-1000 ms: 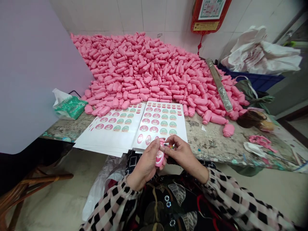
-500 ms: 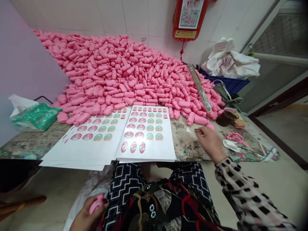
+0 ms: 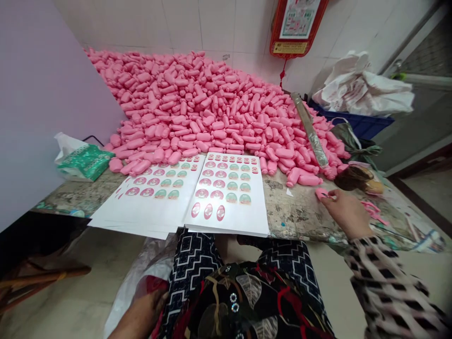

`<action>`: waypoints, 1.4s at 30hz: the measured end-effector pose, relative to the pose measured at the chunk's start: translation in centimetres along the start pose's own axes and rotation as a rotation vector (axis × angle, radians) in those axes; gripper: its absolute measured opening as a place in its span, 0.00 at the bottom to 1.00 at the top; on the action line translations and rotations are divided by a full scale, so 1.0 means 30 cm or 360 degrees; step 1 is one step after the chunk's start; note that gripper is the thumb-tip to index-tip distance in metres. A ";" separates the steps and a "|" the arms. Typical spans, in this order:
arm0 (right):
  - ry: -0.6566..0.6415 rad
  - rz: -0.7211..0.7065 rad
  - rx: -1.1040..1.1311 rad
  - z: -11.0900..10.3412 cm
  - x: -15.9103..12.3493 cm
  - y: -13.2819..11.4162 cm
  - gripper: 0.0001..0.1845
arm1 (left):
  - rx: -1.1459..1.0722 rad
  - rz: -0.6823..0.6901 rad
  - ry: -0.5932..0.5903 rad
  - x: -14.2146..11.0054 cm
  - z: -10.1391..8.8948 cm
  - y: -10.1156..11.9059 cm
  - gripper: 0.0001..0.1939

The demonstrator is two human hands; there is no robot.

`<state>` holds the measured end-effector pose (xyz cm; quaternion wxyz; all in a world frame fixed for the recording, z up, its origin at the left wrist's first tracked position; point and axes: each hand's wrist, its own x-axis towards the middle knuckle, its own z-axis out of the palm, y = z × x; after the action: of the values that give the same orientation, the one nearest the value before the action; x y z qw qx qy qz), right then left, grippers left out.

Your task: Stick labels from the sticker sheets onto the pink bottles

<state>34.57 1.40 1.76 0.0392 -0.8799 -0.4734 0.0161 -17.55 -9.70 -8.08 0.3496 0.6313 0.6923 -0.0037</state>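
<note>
My right hand (image 3: 348, 212) is low over the right part of the worktable, thumb and fingers pinched together. A small, thin dark thing shows at the fingertips, too small to name. Just beyond them lies a single pink bottle (image 3: 321, 193), at or touching the fingertips. My left hand (image 3: 150, 308) hangs beside my left thigh over a clear plastic bag (image 3: 123, 294). Its fingers are turned away and mostly hidden, and no bottle shows in it. In front of me are sticker sheets (image 3: 229, 221), printed with pink and green labels, in two stacks side by side.
A big heap of pink bottles (image 3: 212, 103) fills the back of the worktable (image 3: 293, 216). A long flat bar (image 3: 310, 131) rests on it. Tissue pack (image 3: 84, 162) at left; brown pouch-like thing (image 3: 353, 177), pink strips (image 3: 375, 212) and blue crate (image 3: 367, 126) at right.
The pink bottle with a label in my left hand has gone from sight, and that hand is lower by the bag. My right hand has reached the lone pink bottle. The view has turned left.
</note>
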 end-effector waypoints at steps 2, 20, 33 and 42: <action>0.0067 -0.0167 0.0125 -0.056 -0.068 -0.051 0.27 | -0.0174 0.0117 -0.0091 -0.024 -0.096 0.118 0.18; -0.0665 -0.1335 0.0973 0.000 -0.406 -0.558 0.14 | -0.1413 0.0404 -0.0780 0.065 -0.160 0.525 0.17; -0.0165 -0.1305 0.0175 0.099 -0.389 -0.643 0.16 | 0.0399 0.0826 0.0325 0.126 -0.078 0.527 0.28; -0.0221 -0.1310 0.0078 0.086 -0.385 -0.658 0.16 | 0.0482 0.0837 0.0390 0.142 -0.055 0.506 0.26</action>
<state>11.60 2.73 0.75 0.0313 -0.6129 -0.7865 0.0695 -4.86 -2.18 -2.28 0.1547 0.8291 0.5339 0.0600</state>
